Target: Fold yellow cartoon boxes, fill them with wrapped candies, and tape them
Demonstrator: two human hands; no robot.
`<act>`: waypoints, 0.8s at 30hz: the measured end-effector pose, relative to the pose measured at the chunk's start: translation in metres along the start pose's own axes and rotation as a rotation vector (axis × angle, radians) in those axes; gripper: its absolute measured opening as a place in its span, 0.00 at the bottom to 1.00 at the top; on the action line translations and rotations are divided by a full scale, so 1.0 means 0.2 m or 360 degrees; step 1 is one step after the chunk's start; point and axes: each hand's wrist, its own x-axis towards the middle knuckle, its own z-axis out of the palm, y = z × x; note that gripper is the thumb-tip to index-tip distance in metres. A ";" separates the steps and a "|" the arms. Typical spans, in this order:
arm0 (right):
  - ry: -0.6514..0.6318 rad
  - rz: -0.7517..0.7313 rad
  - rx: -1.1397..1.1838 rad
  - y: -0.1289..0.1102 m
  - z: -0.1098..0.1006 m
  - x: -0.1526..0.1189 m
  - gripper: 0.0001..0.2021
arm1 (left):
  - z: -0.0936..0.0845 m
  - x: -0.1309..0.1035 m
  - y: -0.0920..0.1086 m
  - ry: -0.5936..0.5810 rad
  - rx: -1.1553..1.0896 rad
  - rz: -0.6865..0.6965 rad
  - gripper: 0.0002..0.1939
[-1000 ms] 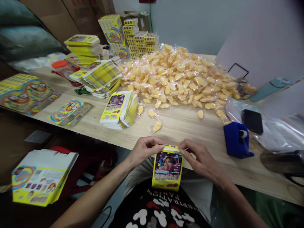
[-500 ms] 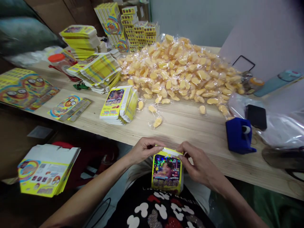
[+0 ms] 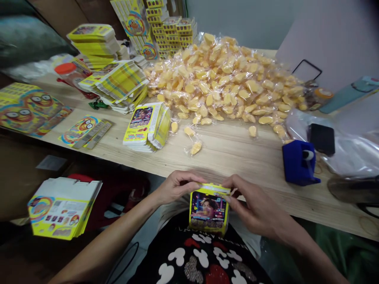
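A small yellow printed cardboard box (image 3: 207, 211) stands upright against my shirt, just off the table's front edge. My left hand (image 3: 178, 187) pinches its upper left corner between thumb and fingers. At the upper right corner, my right hand (image 3: 248, 201) grips the same box, thumb on the front face. A pale flap edge shows along the top between my hands. Beyond the box, a few wrapped yellow pieces (image 3: 196, 148) lie loose on the table (image 3: 225, 157). Left of these sits a stack of flattened yellow cartons (image 3: 139, 128).
A large heap of wrapped yellow pieces (image 3: 225, 79) covers the back of the table. A blue tape dispenser (image 3: 297, 163) and a black phone-like slab (image 3: 321, 139) are at right. Printed cards (image 3: 84, 128) lie at left. More flat cartons (image 3: 59, 209) rest below the table edge.
Both hands keep hold of the box, whose top edge now looks narrower and more folded over. The front has turned slightly, with less glare on it. The whole view has shifted a little.
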 end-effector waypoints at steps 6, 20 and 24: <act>0.0135 -0.0113 -0.0168 0.03 0.11 -0.02 0.06 | 0.03 -0.02 -0.08 0.0089 0.0019 -0.0008 0.14; 0.1273 0.0021 -0.0088 0.25 -0.27 -0.15 0.18 | 0.04 0.28 0.31 0.0622 0.1019 0.1107 0.20; 0.1791 0.0891 0.0079 0.61 -0.52 -0.33 0.09 | 0.06 0.44 0.25 0.0561 0.1126 0.1297 0.19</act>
